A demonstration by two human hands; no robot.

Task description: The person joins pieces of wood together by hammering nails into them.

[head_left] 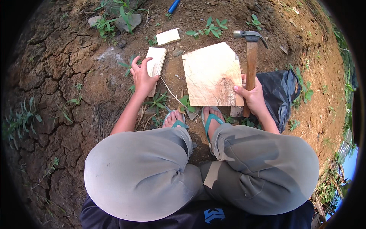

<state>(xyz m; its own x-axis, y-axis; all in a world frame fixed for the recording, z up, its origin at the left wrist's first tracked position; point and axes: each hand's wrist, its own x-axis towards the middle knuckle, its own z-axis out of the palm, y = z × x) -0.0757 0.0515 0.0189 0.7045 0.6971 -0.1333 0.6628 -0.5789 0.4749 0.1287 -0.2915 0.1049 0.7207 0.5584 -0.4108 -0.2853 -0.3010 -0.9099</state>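
Far left, I'm seeing cracked brown soil point(57, 72) spreading out, and beside it the left hand point(143, 81) is arching over a pale wooden block point(156, 59). Its fingers are standing apart, the thumb lying at the block's near right side; from up here I'm not managing to tell whether that grip is actually bearing on the wood. Just beyond, a smaller pale block point(168, 37) is lying slightly tilted, and past that a blue object point(174, 6) is poking in at the top edge.

Moving to the middle, I'm getting a wide, pale board point(209, 72) with dark-stained grain, its near edge sitting just beyond the teal sandals point(179, 123).

Now right: the right hand point(254, 96) is wrapping its grip around the wooden handle of a claw hammer point(251, 63), clamping it low down, while the metal head is pointing away from the body. The hammer is running alongside the board's right edge. Farther right, a black plastic bag point(277, 93) is lying crumpled on the ground, close by that hand.
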